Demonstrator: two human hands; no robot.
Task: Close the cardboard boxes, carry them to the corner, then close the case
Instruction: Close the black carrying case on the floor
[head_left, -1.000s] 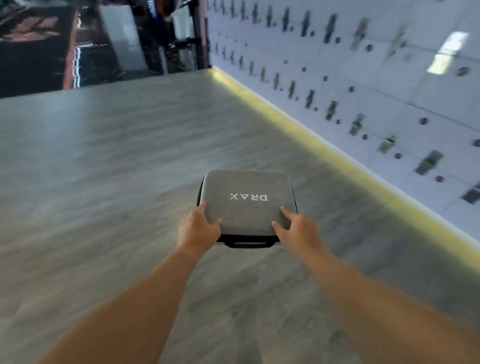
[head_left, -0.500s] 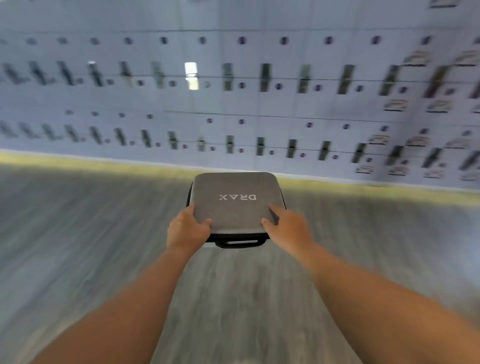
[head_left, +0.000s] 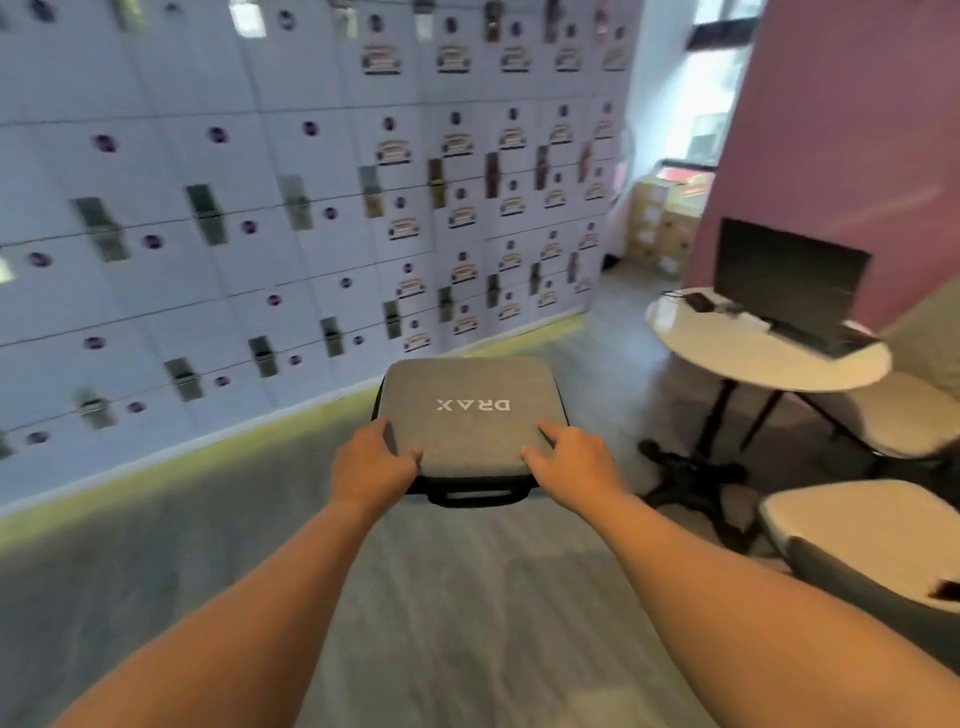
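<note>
Head-worn view, forward and downward

Grey floor (head_left: 467, 597) under round table (head_left: 727, 364), chairs (head_left: 852, 525)

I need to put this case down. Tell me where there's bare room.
Bare floor runs ahead between the lockers and the round table. The table's left edge is free; its right holds a laptop. Chairs crowd the right.

Item: grey fabric case (head_left: 471, 415), lid marked "DRAX" in pale capital letters, centred near its far edge and printed upside down from the wearer's side. Locker wall (head_left: 260, 208): small printed labels on many doors, too blurred to read. No other legible text.
</note>
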